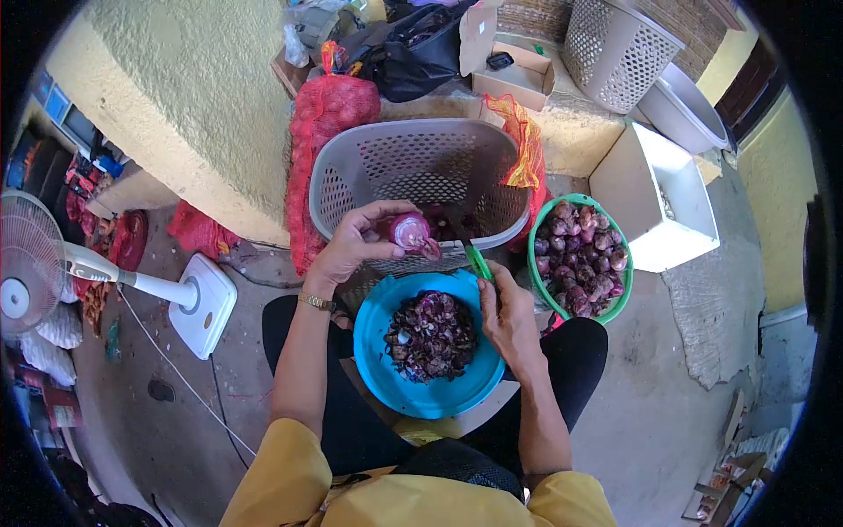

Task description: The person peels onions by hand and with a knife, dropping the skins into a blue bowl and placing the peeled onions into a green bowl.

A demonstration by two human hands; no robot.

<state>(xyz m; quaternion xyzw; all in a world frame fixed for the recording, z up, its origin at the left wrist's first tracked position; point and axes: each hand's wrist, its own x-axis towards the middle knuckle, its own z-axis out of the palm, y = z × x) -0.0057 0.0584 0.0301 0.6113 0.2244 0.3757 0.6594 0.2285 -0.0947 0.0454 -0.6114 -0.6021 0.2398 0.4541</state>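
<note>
My left hand point(353, 244) grips a red onion point(410, 232) whose pale cut end faces up, with a flap of skin hanging from its lower right. In my right hand point(512, 318) is a knife point(479, 262), held by its green handle, its dark blade pointing up and away, apart from the onion. Below both hands, a blue basin point(369, 373) between my knees holds dark onion skins and scraps point(430, 338). Just beyond stands a grey perforated laundry basket point(421, 132), with some onions partly visible at its bottom. A green basket point(625, 263) heaped with red onions point(580, 255) sits to the right.
Red mesh sacks point(334, 114) flank the grey basket. A white box point(672, 237) and a tall beige basket point(615, 61) stand at the right back. On the left are a yellow wall point(193, 105) and a white fan point(189, 294) with its cord across the floor.
</note>
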